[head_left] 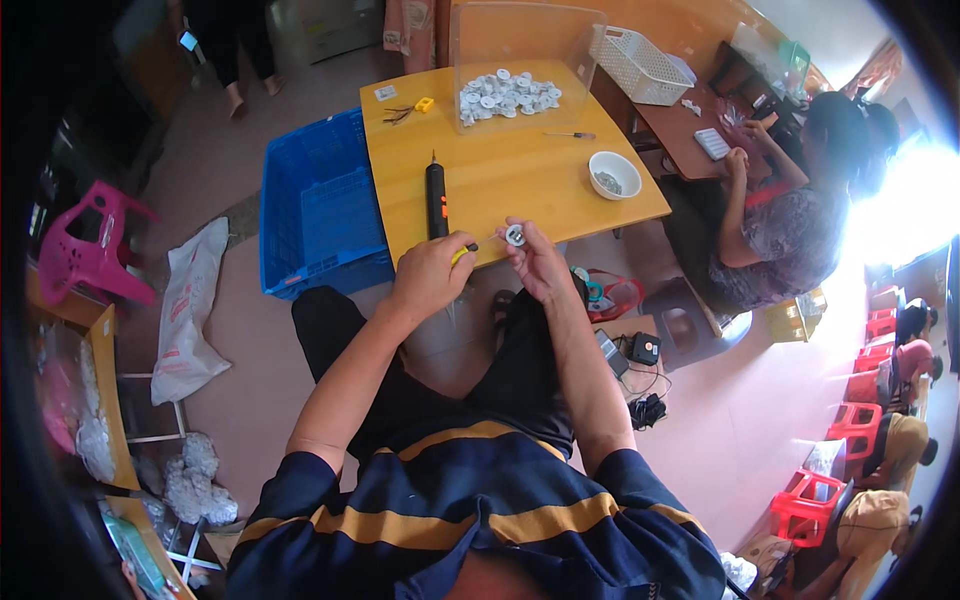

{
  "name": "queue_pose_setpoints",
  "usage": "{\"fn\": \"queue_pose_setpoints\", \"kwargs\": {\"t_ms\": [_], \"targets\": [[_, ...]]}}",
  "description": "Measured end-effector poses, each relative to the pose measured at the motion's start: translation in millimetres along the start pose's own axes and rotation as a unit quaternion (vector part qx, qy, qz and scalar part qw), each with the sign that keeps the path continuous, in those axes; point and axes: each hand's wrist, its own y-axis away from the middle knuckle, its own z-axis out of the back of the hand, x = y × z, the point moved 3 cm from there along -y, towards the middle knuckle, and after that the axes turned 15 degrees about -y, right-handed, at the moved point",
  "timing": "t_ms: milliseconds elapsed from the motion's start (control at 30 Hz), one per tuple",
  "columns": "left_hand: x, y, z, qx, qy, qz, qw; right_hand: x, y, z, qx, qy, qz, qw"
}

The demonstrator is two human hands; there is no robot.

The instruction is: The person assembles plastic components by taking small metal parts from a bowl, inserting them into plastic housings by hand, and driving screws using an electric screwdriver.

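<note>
Left hand point(432, 275) fingers clamped on yellow-handled tool point(462, 252) | right hand point(535, 262) pinching round white part point(515, 235), 1 o'clock | probably mid-assembly | finished-looking parts pile point(507, 95) at 12 o'clock

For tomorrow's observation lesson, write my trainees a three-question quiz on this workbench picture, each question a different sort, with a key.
1. True or false: the right hand holds a small round white part.
2. Where does the black electric screwdriver lie? A. in the blue crate B. on the yellow table C. in the white bowl
3. Fill in: the pile of white parts sits inside a clear ____.

Key
1. True
2. B
3. Box

The left hand grips a small yellow-handled tool.
</note>
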Motion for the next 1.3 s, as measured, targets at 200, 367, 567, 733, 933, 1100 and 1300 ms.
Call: {"fn": "queue_pose_setpoints", "kwargs": {"t_ms": [200,367,567,733,933,1100,1300], "targets": [[7,-3,-12,0.006,-0.032,-0.02,0.999,1,4,-2,-0.009,0.058,-0.026,0.998],[1,-10,-13,0.027,-0.076,-0.027,0.996,8,9,0,0.014,0.069,-0.035,0.997],[2,-13,-14,0.063,-0.103,-0.012,0.993,0,7,0,-0.006,0.129,-0.018,0.991],[6,-12,-18,0.07,-0.108,-0.008,0.992,-1,5,2,-0.009,0.14,-0.018,0.99],[10,-15,-14,0.04,-0.101,-0.033,0.994,-3,7,4,-0.024,0.16,-0.025,0.987],[8,-22,-12,0.079,-0.12,-0.076,0.987,-4,8,4,-0.012,0.221,-0.007,0.975],[5,-29,-11,0.116,-0.168,-0.09,0.975,-3,12,-1,-0.012,0.239,-0.007,0.971]]}}
